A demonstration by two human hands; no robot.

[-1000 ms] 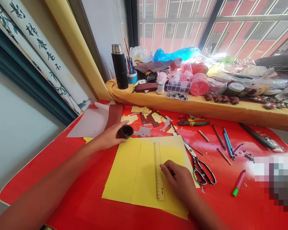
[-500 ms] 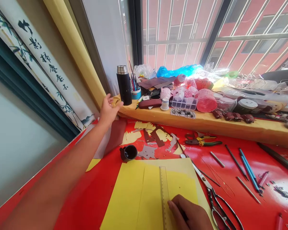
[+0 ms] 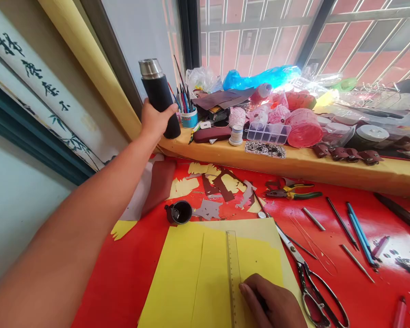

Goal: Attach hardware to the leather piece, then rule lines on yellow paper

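Note:
My left hand (image 3: pixel 154 121) is stretched out to the yellow window ledge (image 3: pixel 294 166) and wrapped round a black flask with a steel top (image 3: pixel 157 93), which leans slightly left. The flask's small black cup (image 3: pixel 179 212) stands on the red table (image 3: pixel 123 269) beside the yellow paper sheets (image 3: pixel 194 273). My right hand (image 3: pixel 273 303) rests on the yellow paper at the bottom edge, fingers curled against a clear ruler (image 3: pixel 233 273); whether it holds anything is hidden.
Scissors (image 3: pixel 314 282), pliers (image 3: pixel 292 191), blue pens (image 3: pixel 360 232), metal rods and paper scraps (image 3: pixel 218 182) lie on the table. The ledge carries a cup of brushes (image 3: pixel 188 116), a clear compartment box (image 3: pixel 267 133), pink thread rolls (image 3: pixel 302 127) and plastic bags.
My left hand left the black cup on the table, reached up to the ledge and closed round the flask, tilting it. The view shifted up; my right hand stayed on the paper.

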